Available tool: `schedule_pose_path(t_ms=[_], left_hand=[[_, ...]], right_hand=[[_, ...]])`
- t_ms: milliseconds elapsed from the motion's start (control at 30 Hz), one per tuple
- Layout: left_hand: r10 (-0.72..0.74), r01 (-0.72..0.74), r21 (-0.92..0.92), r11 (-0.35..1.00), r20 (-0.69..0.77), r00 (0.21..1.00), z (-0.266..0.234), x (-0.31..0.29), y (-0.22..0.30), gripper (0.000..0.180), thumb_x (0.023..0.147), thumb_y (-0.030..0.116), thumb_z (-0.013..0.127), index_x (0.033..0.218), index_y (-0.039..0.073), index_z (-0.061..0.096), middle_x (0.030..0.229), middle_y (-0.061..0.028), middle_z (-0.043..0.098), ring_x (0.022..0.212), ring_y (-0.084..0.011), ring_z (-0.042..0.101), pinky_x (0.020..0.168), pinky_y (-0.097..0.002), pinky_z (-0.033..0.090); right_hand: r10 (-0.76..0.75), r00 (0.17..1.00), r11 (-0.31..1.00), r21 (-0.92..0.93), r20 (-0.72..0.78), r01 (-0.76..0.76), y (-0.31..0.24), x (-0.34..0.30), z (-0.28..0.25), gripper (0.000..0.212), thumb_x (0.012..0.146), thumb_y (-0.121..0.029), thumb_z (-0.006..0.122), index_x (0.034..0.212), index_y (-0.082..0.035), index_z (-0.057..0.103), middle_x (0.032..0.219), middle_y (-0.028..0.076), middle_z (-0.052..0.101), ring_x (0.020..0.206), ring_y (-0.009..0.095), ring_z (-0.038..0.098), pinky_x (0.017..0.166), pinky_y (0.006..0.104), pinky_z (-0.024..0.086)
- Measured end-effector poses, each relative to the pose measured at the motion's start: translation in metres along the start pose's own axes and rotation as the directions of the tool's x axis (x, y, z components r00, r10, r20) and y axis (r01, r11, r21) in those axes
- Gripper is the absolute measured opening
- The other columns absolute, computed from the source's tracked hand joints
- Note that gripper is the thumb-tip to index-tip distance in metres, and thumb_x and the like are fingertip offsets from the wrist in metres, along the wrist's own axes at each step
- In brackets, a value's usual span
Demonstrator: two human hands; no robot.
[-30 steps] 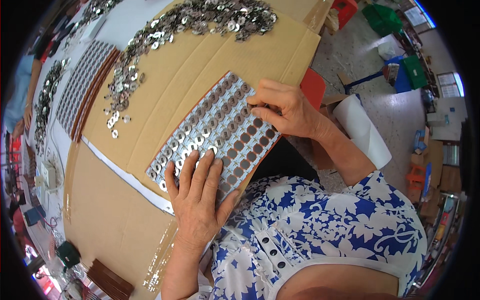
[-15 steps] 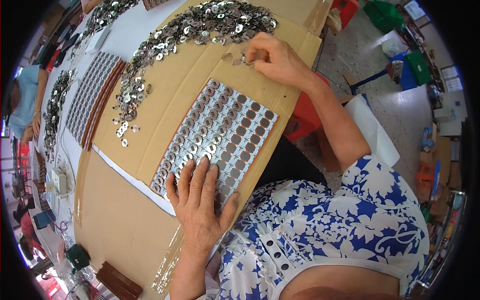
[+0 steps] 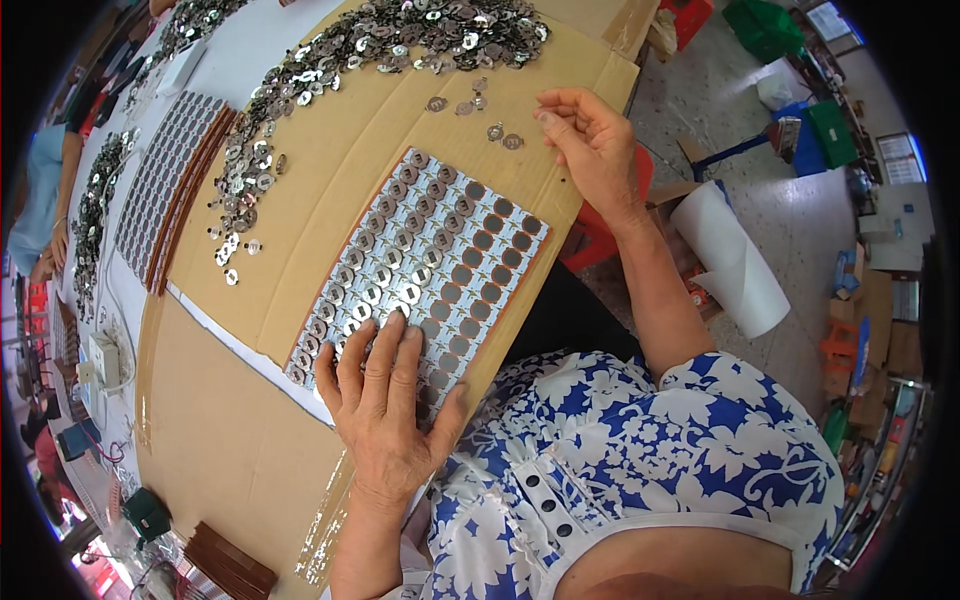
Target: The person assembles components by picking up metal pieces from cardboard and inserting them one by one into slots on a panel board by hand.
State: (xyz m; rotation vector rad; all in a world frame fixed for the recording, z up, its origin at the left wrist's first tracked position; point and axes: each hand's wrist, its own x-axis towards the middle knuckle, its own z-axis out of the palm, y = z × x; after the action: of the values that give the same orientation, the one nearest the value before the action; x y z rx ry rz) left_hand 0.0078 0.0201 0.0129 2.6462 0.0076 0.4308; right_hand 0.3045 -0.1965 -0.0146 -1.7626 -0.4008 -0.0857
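On the cardboard lies a patterned sheet with rows of dark circles. Small slotted metal discs cover its left columns, while bare circles show in the columns nearest my body. My left hand rests on the sheet's near end with its fingers outstretched and apart, fingertips at the edge of the disc-covered rows. Beyond the sheet's far right corner, my right hand is raised, thumb and forefinger drawn together. Whatever is between them is too small to make out. Several loose discs lie just left of it.
A big heap of metal discs curves along the far and left side of the cardboard. To the left stands a stack of similar sheets. Brown strips sit at the lower left. Another person's arm shows at far left.
My right hand has drawn back to the right and nearer, off the loose discs, which now lie uncovered. My left hand stays on the sheet. The whole view has shifted slightly.
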Motion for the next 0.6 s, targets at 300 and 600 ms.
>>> schedule_pose_path(t_ms=[300, 600], left_hand=[[-0.001, 0.001, 0.024, 1.0, -0.006, 1.0, 0.003, 0.0, -0.003, 0.065, 0.086, 0.036, 0.087, 0.139, 0.001, 0.073, 0.151, -0.016, 0.07, 0.142, -0.0403, 0.06, 0.127, -0.0656, 0.029], [-0.003, 0.003, 0.015, 1.0, -0.003, 1.0, 0.004, 0.001, -0.003, 0.066, 0.086, 0.037, 0.087, 0.14, 0.001, 0.073, 0.151, -0.0148, 0.07, 0.141, -0.0397, 0.061, 0.127, -0.0659, 0.029]], right_hand=[[-0.229, 0.948, 0.754, -0.576, 0.22, 0.316, -0.026, 0.01, 0.024, 0.014, 0.098, -0.016, 0.08, 0.103, -0.003, 0.081, 0.099, 0.006, 0.078, 0.087, 0.021, 0.078, 0.078, 0.037, 0.061], [-0.317, 0.896, 0.835, -0.356, 0.311, 0.419, -0.02, 0.014, 0.026, 0.01, 0.099, -0.012, 0.078, 0.103, -0.002, 0.079, 0.088, 0.006, 0.077, 0.075, 0.02, 0.074, 0.072, 0.0353, 0.058]])
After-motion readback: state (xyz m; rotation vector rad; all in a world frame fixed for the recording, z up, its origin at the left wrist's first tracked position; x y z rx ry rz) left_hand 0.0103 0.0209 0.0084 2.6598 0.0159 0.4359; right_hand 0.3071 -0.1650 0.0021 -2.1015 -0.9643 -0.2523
